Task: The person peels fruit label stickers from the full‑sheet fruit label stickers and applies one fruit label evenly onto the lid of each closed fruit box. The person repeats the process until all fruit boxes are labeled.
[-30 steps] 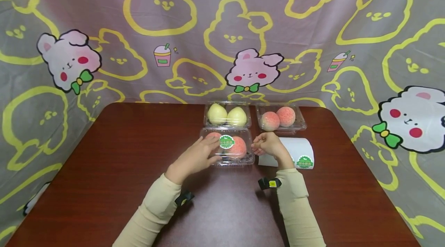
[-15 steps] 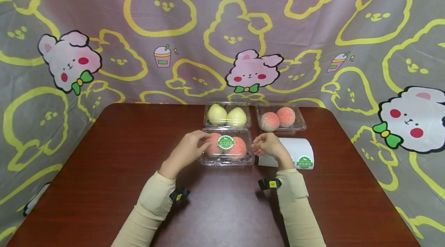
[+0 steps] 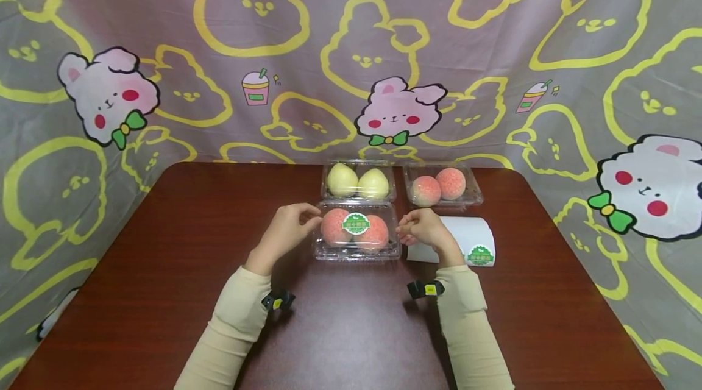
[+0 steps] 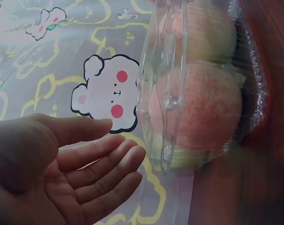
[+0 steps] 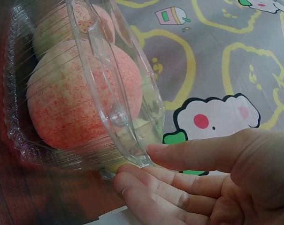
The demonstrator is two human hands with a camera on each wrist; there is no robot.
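Observation:
A clear plastic fruit box (image 3: 356,253) with two peaches (image 3: 336,228) inside stands on the table between my hands. Its lid bears a round green-and-white sticker (image 3: 357,224). My left hand (image 3: 283,233) is just off the box's left side; in the left wrist view its fingers (image 4: 106,176) are relaxed and hold nothing. At the right side is my right hand (image 3: 430,231), with loosely bent fingers and nothing held. In the right wrist view its thumb and fingertips (image 5: 132,176) come close to the box's corner; whether they touch it I cannot tell.
Behind stand a clear box of two pale yellow-green fruits (image 3: 358,183) and another holding two peaches (image 3: 451,184). A curled white sheet (image 3: 471,231) with a green sticker (image 3: 481,256) lies to the right, partly behind my right hand. Patterned cloth (image 3: 298,73) surrounds the brown table (image 3: 192,268).
My left hand has come off the box's lid, moving left to beside the box and uncovering the left peach. My right hand stays almost where it was.

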